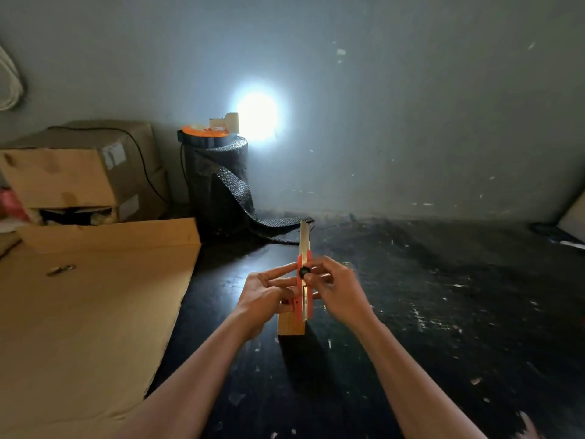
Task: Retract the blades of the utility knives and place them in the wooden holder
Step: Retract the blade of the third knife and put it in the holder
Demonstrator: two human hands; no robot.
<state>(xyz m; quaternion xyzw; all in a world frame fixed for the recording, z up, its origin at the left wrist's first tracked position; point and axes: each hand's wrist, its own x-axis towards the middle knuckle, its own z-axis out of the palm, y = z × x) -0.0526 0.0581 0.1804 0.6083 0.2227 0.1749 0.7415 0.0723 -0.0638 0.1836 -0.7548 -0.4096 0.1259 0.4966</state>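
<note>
An orange utility knife (304, 299) stands upright between my two hands, its long silver blade (304, 237) sticking far out of the top. My left hand (269, 296) grips the orange body from the left side. My right hand (340, 288) holds it from the right, with fingertips on the black locking knob (304, 271). Just below and behind the knife sits the wooden holder (291, 324), a small pale block on the dark table; its top is hidden by my left hand.
A large flat cardboard sheet (88, 312) covers the table's left side, with a small metal object (60, 269) lying on it. Cardboard boxes (79, 175) stand at the back left. A black mesh roll (218, 175) with a lamp on top stands behind.
</note>
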